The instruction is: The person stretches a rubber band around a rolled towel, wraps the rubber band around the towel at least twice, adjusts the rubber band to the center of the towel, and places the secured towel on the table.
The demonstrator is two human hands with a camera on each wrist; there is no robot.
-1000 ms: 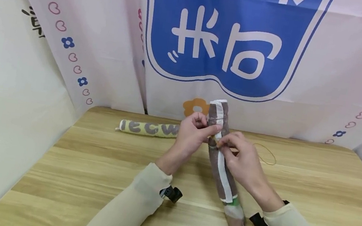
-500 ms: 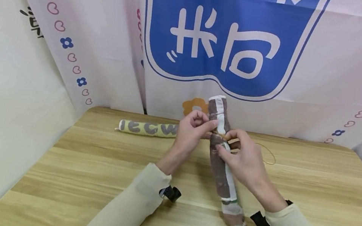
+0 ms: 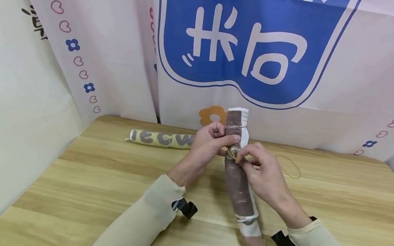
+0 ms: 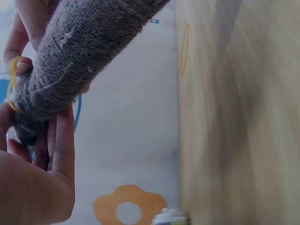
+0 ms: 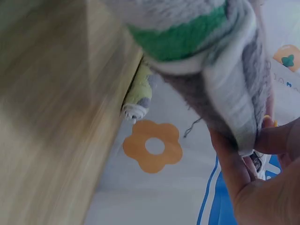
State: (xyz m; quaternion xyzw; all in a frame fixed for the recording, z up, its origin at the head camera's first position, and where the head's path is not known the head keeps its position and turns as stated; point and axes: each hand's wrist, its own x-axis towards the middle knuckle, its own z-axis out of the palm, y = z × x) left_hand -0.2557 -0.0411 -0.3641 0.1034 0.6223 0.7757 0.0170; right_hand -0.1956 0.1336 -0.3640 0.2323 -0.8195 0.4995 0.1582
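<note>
A rolled towel [image 3: 238,191], brown-grey with a white strip along it, stands slanted between the hands in the head view. My left hand [image 3: 209,143] grips its upper part, thumb across the front. Just below, my right hand [image 3: 263,171] pinches a yellow rubber band [image 3: 231,154] that lies across the roll. In the left wrist view the rubber band [image 4: 11,89] loops at the narrowed part of the towel [image 4: 84,51], stretched between fingers of both hands. The right wrist view shows a green stripe [image 5: 183,37] near the towel's lower end.
On the wooden table [image 3: 98,193], a yellow rolled towel with grey letters [image 3: 159,139] lies at the back left, partly behind the left hand. A loose rubber band [image 3: 300,175] lies right of the right hand. A printed cloth [image 3: 121,17] hangs behind the table.
The rolled towel has turned about its length: its white strip has shifted from the front to the right edge. My right hand's fingers spread on the rubber band, then drew together again.
</note>
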